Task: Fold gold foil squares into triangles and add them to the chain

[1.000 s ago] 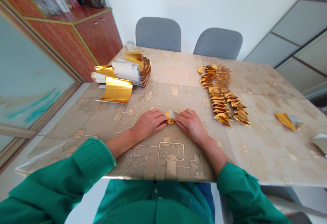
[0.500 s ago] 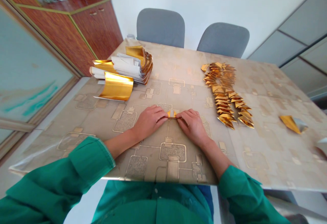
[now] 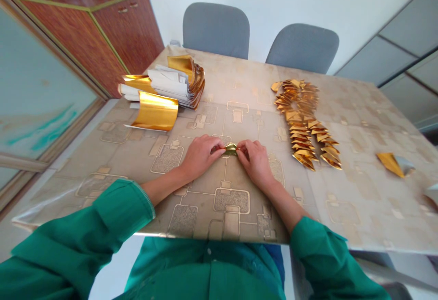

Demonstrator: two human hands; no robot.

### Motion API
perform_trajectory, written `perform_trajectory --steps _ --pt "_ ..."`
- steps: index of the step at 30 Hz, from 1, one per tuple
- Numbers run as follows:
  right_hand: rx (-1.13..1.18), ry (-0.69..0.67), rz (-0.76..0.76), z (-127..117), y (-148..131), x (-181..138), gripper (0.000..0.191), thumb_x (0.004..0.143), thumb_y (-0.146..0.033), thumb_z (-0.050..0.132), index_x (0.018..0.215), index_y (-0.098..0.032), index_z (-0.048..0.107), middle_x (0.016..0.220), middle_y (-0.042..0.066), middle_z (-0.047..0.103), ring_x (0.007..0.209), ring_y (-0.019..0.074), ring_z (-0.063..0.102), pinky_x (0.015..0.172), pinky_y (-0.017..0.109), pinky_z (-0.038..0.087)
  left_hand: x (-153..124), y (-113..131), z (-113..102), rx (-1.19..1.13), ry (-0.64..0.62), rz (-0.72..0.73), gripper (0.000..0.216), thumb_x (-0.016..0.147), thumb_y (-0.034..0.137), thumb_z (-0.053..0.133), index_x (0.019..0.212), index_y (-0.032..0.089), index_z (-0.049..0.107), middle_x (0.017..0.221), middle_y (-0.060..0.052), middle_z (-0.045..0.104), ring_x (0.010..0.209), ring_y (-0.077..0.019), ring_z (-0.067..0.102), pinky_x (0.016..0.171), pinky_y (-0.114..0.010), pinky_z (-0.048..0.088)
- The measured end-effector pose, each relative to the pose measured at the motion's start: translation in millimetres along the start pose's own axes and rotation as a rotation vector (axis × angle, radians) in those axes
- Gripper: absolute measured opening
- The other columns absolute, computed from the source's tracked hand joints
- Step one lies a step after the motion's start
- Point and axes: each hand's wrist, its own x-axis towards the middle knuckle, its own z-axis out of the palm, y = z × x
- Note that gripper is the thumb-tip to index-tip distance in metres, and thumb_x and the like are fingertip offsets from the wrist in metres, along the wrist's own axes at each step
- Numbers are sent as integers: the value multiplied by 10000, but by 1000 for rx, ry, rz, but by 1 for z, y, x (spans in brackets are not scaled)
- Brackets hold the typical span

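Note:
A small folded piece of gold foil paper point(image 3: 231, 149) lies between my two hands above the middle of the patterned tablecloth point(image 3: 201, 218). My left hand point(image 3: 202, 155) pinches its left end between thumb and fingers. At the right end, my right hand point(image 3: 255, 159) grips it the same way. The fingertips cover both ends of the paper, so only its shiny middle shows. To the left lies a curved gold sheet point(image 3: 156, 112), in front of a stack of gold and white paper sheets point(image 3: 171, 85).
Right of my hands, many folded gold pieces point(image 3: 297, 117) lie in overlapping rows. A single gold-and-silver piece point(image 3: 392, 164) rests farther right. Two grey chairs point(image 3: 216, 30) stand behind the table, and a wooden cabinet point(image 3: 126, 33) is at the back left.
The folded paper has turned between my fingers and shows a rounded, shiny face instead of a flat strip with raised points. Both hands have tilted slightly. The view has shifted a little.

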Motion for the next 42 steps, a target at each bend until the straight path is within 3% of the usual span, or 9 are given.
perform_trajectory --steps 8,13,21,25,29,37,42 --pt "-103 1 -18 4 2 2 108 946 -217 496 973 -202 600 883 53 671 857 226 558 755 341 351 2 -3 2 40 -12 8 125 923 276 624 857 195 693 803 -10 681 765 -178 575 714 -314 395" --pt "-143 -28 -9 2 2 3 145 929 -194 486 1010 -203 605 869 49 663 858 227 552 742 340 340 2 -5 2 84 20 -34 148 894 287 671 1019 208 676 780 6 660 759 -184 574 700 -317 400" --pt "-195 -20 35 -5 3 0 169 915 -156 500 904 -229 652 848 28 667 843 205 550 773 344 314 3 -9 3 255 4 293 150 949 255 608 1051 263 718 1066 -29 675 953 -211 543 788 -336 404" --pt "-318 11 -71 -6 -1 -2 178 959 -202 518 1045 -235 670 1027 62 692 970 239 539 854 385 323 5 -11 7 301 -63 419 186 963 234 588 1111 252 700 1116 -10 695 1012 -210 543 857 -350 407" --pt "-361 -56 -255 -3 -6 -5 247 1003 -232 476 1190 -250 636 1198 62 680 1073 244 514 973 430 289 7 -13 8 313 -68 437 216 993 243 538 1144 251 692 1150 -5 705 1063 -199 547 923 -362 410" --pt "-417 -50 -271 -7 -2 -12 252 980 -226 525 1195 -296 638 1222 42 674 1090 261 501 1004 463 273 1 -21 1 331 -58 420 259 996 259 536 1197 349 673 1213 50 706 1058 -197 563 948 -397 385" --pt "-383 42 -146 -10 -1 -13 181 970 -272 549 1024 -290 721 1024 67 674 969 243 507 859 403 348 1 -20 0 357 -54 450 208 987 263 553 1129 287 703 1164 10 709 1050 -201 549 939 -380 402"
